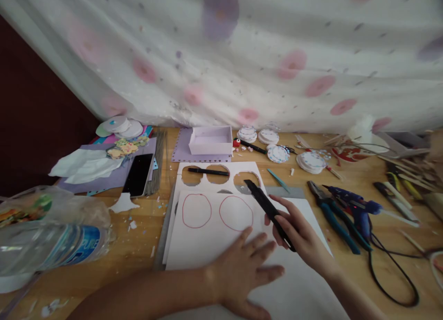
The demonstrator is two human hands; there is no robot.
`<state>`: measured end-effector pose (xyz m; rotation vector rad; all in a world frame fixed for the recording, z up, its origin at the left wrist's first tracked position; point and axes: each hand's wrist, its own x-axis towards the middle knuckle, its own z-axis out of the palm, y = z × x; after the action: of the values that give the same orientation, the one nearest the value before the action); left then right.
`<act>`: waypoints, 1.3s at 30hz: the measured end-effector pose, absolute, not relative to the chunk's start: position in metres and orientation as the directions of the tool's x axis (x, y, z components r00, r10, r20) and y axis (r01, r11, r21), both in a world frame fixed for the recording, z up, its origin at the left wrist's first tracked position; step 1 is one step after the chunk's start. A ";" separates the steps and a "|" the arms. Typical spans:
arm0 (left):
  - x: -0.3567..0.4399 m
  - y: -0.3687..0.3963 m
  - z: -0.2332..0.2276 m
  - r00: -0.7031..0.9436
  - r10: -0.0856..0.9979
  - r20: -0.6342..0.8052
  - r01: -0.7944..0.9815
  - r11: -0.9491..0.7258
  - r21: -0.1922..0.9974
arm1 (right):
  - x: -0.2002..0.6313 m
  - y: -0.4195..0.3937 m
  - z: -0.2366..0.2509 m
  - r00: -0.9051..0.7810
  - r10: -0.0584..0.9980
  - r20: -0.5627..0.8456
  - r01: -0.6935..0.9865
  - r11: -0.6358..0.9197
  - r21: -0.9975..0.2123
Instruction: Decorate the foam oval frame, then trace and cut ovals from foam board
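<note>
My left hand lies with fingers spread on a white sheet. Two red circles are drawn on that sheet, and my fingertips touch near the lower edge of the right one. In my right hand is a black utility knife, held above the paper and tilted, its tip toward the upper left. Behind lies a second white sheet with several round holes cut out. A black pen rests across two of the holes. Whether the knife's blade is out I cannot tell.
Pliers and a blue glue gun with its cord lie to the right. Stacked paper discs and a lilac box stand at the back. A phone and a plastic bottle are on the left.
</note>
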<state>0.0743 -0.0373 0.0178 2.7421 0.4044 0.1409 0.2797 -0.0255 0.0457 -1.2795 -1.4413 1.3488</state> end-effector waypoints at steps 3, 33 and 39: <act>0.079 -0.038 0.018 0.950 0.310 0.046 0.275 -0.894 0.353 | 0.289 -0.027 0.039 -0.072 0.990 -0.120 0.113 -0.111 -0.987; 0.156 -0.061 0.011 0.940 0.330 0.083 0.300 -0.919 0.257 | 0.315 -0.024 0.072 -0.248 0.953 -0.174 -0.366 -0.259 -0.894; 0.156 -0.060 0.008 0.938 0.324 0.123 0.284 -0.922 0.264 | 0.294 -0.002 0.061 -0.377 0.911 -0.169 -0.253 -0.276 -0.927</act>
<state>0.1556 -0.0595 0.0085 2.8510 0.4547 0.2409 0.2945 -0.0018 0.0609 -0.9452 -1.1002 1.7728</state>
